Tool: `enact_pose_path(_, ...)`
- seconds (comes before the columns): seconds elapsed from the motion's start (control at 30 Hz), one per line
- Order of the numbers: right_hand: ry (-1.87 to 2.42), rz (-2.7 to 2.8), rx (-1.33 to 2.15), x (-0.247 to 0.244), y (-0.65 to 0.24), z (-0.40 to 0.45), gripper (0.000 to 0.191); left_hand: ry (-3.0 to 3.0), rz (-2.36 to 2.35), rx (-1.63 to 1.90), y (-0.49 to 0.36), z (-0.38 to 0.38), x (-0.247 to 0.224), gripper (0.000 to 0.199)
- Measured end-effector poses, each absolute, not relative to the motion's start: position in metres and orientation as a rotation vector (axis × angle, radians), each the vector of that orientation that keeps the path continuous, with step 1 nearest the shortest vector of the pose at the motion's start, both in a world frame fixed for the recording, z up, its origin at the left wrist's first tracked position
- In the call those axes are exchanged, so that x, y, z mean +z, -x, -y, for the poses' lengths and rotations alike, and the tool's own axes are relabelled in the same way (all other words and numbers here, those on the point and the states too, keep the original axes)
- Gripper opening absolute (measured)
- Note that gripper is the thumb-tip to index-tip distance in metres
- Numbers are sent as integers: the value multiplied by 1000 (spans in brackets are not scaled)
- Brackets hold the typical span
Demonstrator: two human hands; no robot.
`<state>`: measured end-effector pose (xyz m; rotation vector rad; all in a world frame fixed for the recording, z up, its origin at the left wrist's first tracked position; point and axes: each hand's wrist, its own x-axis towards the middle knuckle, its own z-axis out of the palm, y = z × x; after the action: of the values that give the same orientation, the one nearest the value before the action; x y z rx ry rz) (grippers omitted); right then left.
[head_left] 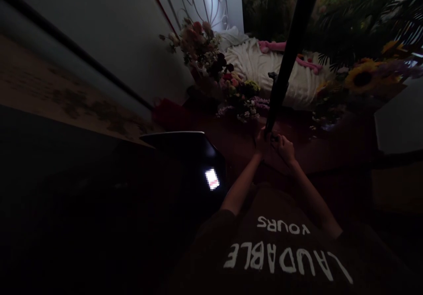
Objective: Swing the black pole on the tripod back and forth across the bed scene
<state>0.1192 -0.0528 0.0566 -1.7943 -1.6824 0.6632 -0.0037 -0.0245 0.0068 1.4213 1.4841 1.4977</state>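
A thick black pole (287, 57) slants down from the top of the head view to my hands. My left hand (261, 141) is closed around its lower end. Close beside it on the right, my right hand (284, 147) has its fingers closed on a small dark knob (274, 138) at the side of the pole. The light is dim, so the knob's shape and how it joins the pole are hard to make out. A small dark clamp (272, 75) sticks out from the pole higher up.
Flowers (231, 83) and a cream draped cloth (254, 63) lie beyond my hands, with sunflowers (361, 78) to the right. A dark glossy panel (185, 149) with a bright pixelated patch (212, 179) is at my left. Another thin pole (76, 52) crosses the upper left.
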Motion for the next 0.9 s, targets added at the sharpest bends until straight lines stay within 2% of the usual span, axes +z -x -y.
enact_pose_path(0.13,1719,1625,742,45,-120,41,50,-1421,-1468,1535,3,25,7,47)
enact_pose_path(0.33,1345,1358,1209,30,-124,41,55,-1397,-1528,1511,-1,24,9,50)
enact_pose_path(0.5,1442,1361,1279,10,-146,76,54,-1351,-1569,1674,-12,33,5,50)
enact_pose_path(0.63,1538,1036,1454,-23,-188,114,51,-1266,-1699,1735,-22,54,-19,44)
enact_pose_path(0.7,1592,868,1453,-38,-215,131,46,-1137,-1781,1636,-27,68,-38,41)
enact_pose_path(0.77,1643,706,1392,-47,-244,145,39,-1022,-1772,1391,-35,79,-57,32)
enact_pose_path(0.9,1681,424,1145,-44,-293,164,24,-1143,-1494,937,-64,86,-76,14)
